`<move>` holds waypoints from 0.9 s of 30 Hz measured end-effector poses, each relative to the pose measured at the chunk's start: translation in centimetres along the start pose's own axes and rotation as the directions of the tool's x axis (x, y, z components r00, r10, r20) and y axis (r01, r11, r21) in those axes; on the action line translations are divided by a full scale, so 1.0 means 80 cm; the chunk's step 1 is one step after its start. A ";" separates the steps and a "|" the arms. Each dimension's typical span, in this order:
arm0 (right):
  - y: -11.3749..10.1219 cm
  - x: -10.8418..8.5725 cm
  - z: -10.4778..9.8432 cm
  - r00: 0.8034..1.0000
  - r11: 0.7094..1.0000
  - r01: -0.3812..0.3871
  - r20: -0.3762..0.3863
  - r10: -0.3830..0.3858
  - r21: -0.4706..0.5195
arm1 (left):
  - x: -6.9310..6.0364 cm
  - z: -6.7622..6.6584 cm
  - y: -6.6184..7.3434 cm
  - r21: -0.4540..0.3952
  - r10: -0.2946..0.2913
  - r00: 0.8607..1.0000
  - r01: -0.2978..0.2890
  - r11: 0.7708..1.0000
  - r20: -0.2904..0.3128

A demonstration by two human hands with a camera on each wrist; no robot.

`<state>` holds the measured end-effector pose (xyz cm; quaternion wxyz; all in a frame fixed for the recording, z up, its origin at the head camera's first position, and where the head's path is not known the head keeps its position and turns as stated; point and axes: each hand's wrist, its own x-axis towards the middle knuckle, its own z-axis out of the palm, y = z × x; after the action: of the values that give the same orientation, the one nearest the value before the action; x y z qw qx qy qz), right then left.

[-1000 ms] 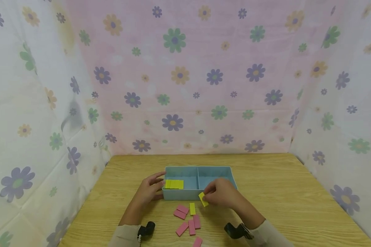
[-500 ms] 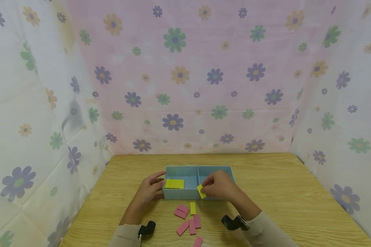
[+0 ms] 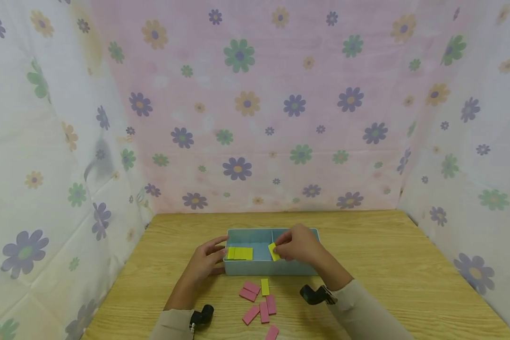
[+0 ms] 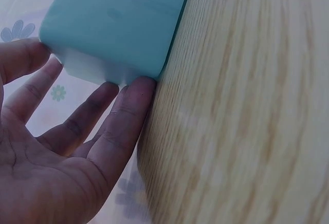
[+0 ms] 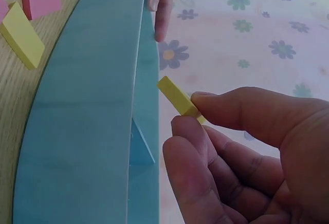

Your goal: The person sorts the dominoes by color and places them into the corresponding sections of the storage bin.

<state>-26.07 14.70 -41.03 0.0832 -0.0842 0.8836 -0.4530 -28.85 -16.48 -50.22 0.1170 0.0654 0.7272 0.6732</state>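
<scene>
A person in beige sleeves (image 3: 174, 326) sits their R hand (image 3: 299, 244) over a light-blue 2-compartment tray (image 3: 248, 268), thumb & fingers pinching a tilted yellow block (image 3: 274, 252) nr the divider (image 3: 272, 233). L hand (image 3: 203, 259), fingers loosely spread & wrapped round nothing, rests fingertips on the tray's L end. More yellow blocks (image 3: 240, 253) lie in the front L corner of the L compartment, exact no. unclear. On the wood-grain table (image 3: 378, 264), in front of the tray: a lone yellow block (image 3: 265, 287) w/ six pink blocks (image 3: 264, 312), incl. a side-by-side pair & one cut by the head view's bottom edge. Floral cloth (image 3: 263, 118) hangs behind & at both sides.
</scene>
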 end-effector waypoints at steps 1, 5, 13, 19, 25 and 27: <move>0.000 0.002 0.000 1.000 1.000 0.000 -0.003 0.000 0.004 | 0.000 0.000 0.000 0.000 0.001 1.000 -0.001 1.000 0.001; -0.002 0.008 -0.001 1.000 1.000 0.000 -0.014 0.000 0.027 | 0.000 0.000 0.000 0.004 0.000 1.000 0.000 1.000 -0.001; -0.002 0.025 0.001 1.000 0.999 -0.006 -0.030 0.008 0.047 | 0.000 0.001 0.000 0.001 -0.005 1.000 0.005 1.000 -0.012; -0.005 0.034 0.004 0.999 0.996 -0.024 -0.036 0.027 0.087 | 0.000 0.000 0.000 0.003 0.004 1.000 -0.004 1.000 -0.002; -0.009 0.043 0.007 0.996 0.991 -0.070 -0.038 0.075 0.111 | -0.001 0.000 0.000 0.007 0.002 1.000 -0.002 1.000 -0.003; -0.009 0.047 0.008 0.995 0.990 -0.084 -0.046 0.090 0.114 | -0.001 0.000 0.000 0.008 0.005 1.000 -0.005 1.000 0.000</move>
<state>-29.54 12.90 -41.06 0.0850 -0.0294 0.8615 -0.4996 -28.79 -16.51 -50.22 0.1150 0.0679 0.7296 0.6707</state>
